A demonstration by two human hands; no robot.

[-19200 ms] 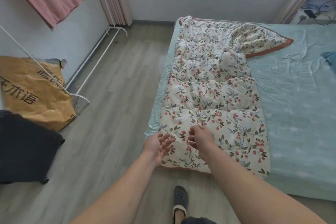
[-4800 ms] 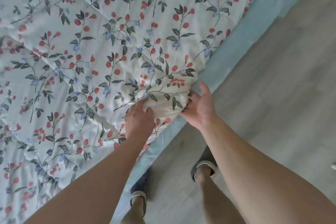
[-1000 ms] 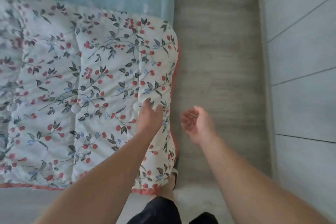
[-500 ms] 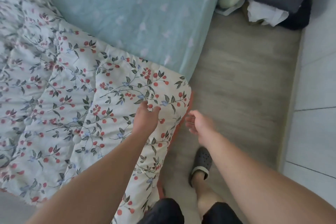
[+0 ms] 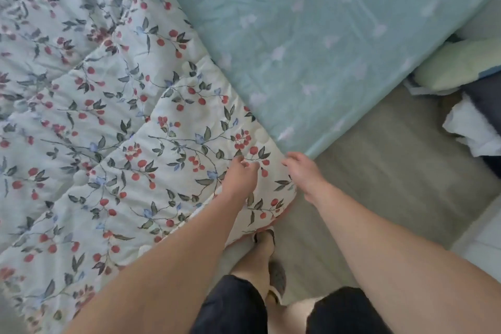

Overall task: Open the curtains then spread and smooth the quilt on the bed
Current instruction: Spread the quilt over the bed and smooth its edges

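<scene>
**No readable text in view**

I look over my head camera's picture and find no words, labels, brand marks, numbers or signs that I can read. The quilt (image 5: 113, 122) carries only a printed pattern of red berries, dark leaves and small blue flowers, with no lettering among them. The bed sheet (image 5: 311, 35) shows pale, faint shapes on its green cloth, and none of them forms a letter or a figure. The pile of things (image 5: 471, 106) on the floor at the right edge bears no tag or print that I can make out, and my shorts (image 5: 233, 306) are plain dark cloth.
</scene>
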